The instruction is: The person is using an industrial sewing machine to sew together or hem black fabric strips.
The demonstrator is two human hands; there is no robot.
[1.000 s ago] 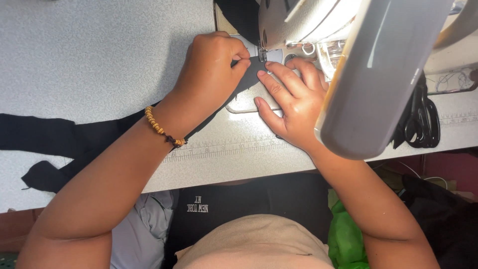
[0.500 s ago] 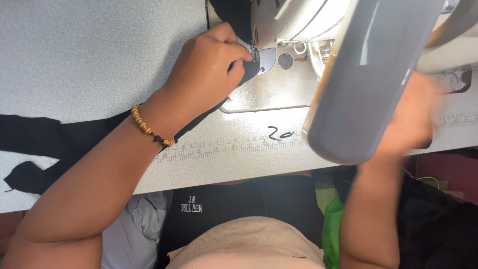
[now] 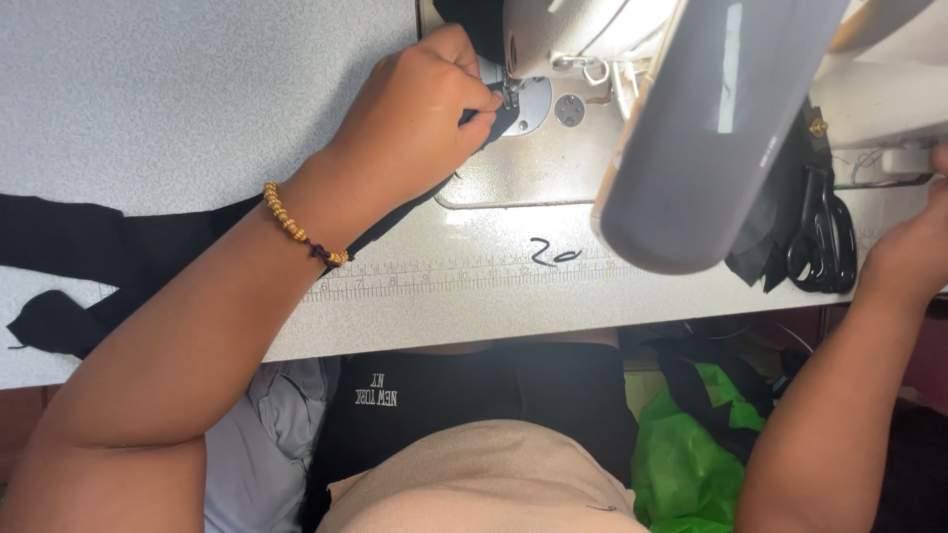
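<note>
Nearest the camera, a green plastic bag sits below the table edge, beyond it a printed measuring strip along the white sewing table. The left hand, wrist in a bead bracelet, pinches black fabric flat at the presser foot; most of the cloth trails left, unsewn. The right hand reaches the far right, its grip hidden. Black scissors lie nearby; a grey lamp head blocks the machine.
</note>
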